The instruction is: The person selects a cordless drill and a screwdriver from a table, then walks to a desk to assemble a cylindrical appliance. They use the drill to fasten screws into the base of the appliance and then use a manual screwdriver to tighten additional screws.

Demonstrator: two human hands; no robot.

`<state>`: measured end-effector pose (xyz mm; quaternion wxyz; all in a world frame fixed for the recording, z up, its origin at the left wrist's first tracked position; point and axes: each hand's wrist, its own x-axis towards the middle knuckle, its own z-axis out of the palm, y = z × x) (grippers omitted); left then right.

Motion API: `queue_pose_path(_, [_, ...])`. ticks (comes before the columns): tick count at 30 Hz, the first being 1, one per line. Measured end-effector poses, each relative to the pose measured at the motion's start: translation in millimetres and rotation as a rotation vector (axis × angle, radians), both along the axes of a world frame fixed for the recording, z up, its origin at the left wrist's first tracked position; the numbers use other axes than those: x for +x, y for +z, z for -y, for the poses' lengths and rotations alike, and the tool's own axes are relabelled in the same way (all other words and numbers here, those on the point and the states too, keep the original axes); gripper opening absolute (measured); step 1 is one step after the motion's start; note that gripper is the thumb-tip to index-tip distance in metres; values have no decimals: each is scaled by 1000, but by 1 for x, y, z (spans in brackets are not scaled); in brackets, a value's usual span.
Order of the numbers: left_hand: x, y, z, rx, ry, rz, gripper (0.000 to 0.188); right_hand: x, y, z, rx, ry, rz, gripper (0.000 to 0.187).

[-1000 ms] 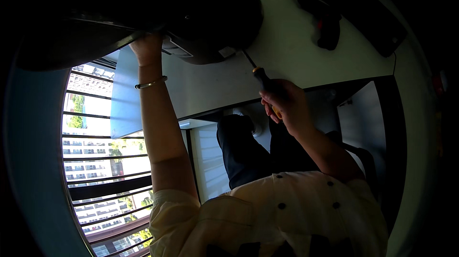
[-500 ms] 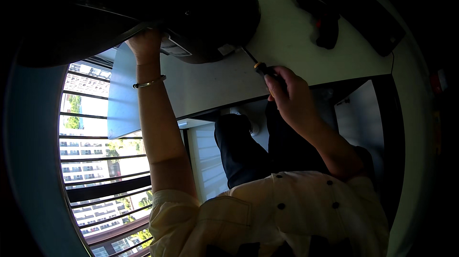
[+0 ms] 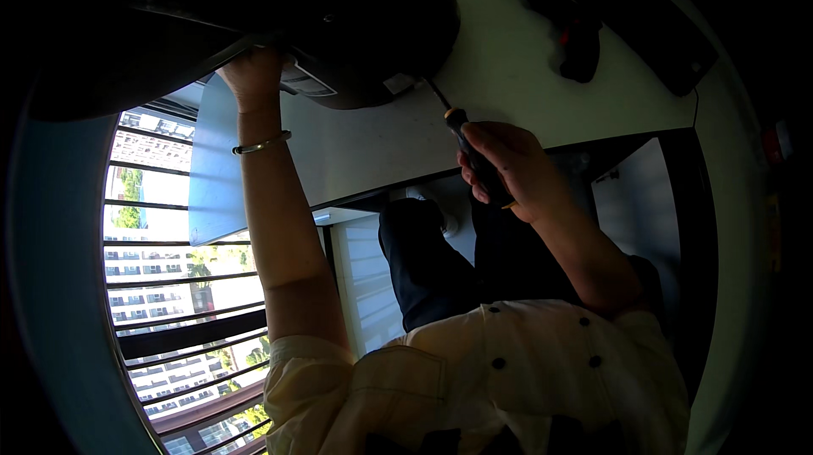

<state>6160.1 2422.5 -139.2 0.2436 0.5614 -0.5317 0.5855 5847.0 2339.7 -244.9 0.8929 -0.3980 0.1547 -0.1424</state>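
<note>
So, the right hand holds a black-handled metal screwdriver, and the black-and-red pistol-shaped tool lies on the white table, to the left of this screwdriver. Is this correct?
The side is wrong: the head view shows the black-and-red pistol-shaped tool lying on the white table to the right of the black-handled metal screwdriver, which the right hand does hold.

Drill [image 3: 579,30] beside long black object [image 3: 656,32] on pale table [image 3: 508,82]; slatted window [image 3: 178,286] left.

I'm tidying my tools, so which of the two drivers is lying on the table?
The pistol-shaped driver with red parts lies on the pale table; the other, a straight-handled screwdriver, is in your right hand.
</note>
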Motion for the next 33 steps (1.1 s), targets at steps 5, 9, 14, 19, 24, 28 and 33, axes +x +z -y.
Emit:
queue_pose_path(5, [-5, 2, 1, 13, -75, 1, 11, 0, 1, -8, -431, -89, -132, 17])
queue_pose_path(9, [-20, 2, 6, -59, -256, -293, 12, 1, -5, -10, -551, -126, -148, 15])
queue_pose_path(14, [-8, 1, 2, -40, -145, -169, 11, 1, -1, -14, -637, -141, -195, 21])
queue_pose_path(19, [0, -2, 1, -12, -126, -252, 9, 7, -12, -19, -874, -262, -169, 21])
queue_pose_path(24, [-11, 1, 4, -14, -253, -322, 5, 20, -20, -31, -1477, -602, -255, 22])
queue_pose_path(28, [-2, -2, 1, -33, -129, -177, 6, 17, -3, -31, -507, -116, -135, 20])
queue_pose_path(33, [3, 0, -4, 35, 214, 271, 7, 7, 3, -16, 226, 36, 100, 26])
